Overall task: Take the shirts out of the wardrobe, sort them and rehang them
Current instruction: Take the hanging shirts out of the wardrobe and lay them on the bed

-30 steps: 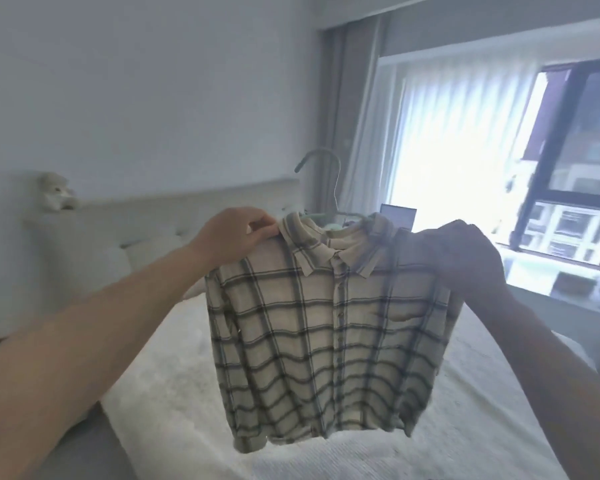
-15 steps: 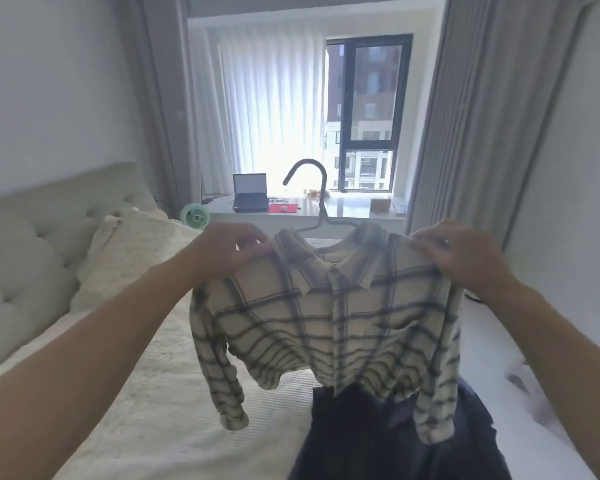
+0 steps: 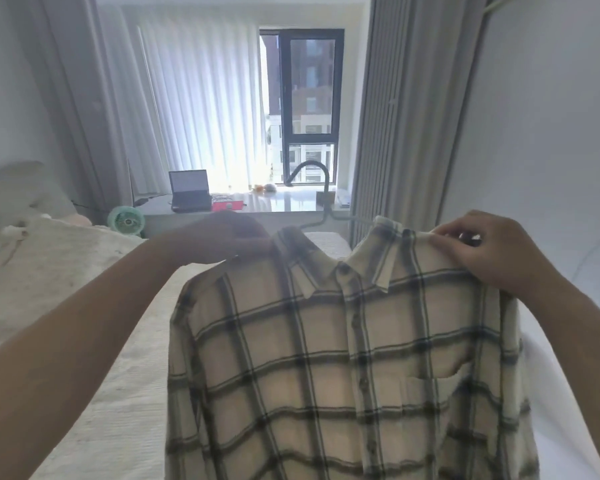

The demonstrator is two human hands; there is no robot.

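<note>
The plaid shirt (image 3: 347,368), cream with dark checked lines, hangs front-on in the near middle of the view, held up in the air above the bed (image 3: 118,393), its collar spread, its button placket running down the middle and a chest pocket on the right side. It sits on a hanger (image 3: 321,199) whose dark hook rises above the collar, curving to the left. The right hand (image 3: 496,252) pinches the shirt's right shoulder seam just beside the collar, fingers curled onto the cloth with the thumb below. The left hand (image 3: 222,237) is at the shirt's left shoulder; it is blurred, and it seems to grip the cloth there, though the fingers themselves cannot be made out. Both forearms reach in from the near corners. The bed lies under and to the left of the shirt, covered in a pale textured spread, with a pillow (image 3: 49,258) and a padded headboard (image 3: 18,195) at the far left. Beyond the bed's far end stands a small green fan (image 3: 126,221). Farther off, a pale bench (image 3: 257,204) runs under the window (image 3: 307,105), carrying an open laptop (image 3: 189,190), a red item (image 3: 227,205) just right of it and some small things too far to tell. Sheer white curtains (image 3: 194,105) cover the left part of the window, and grey drapes (image 3: 395,109) hang to the right
</note>
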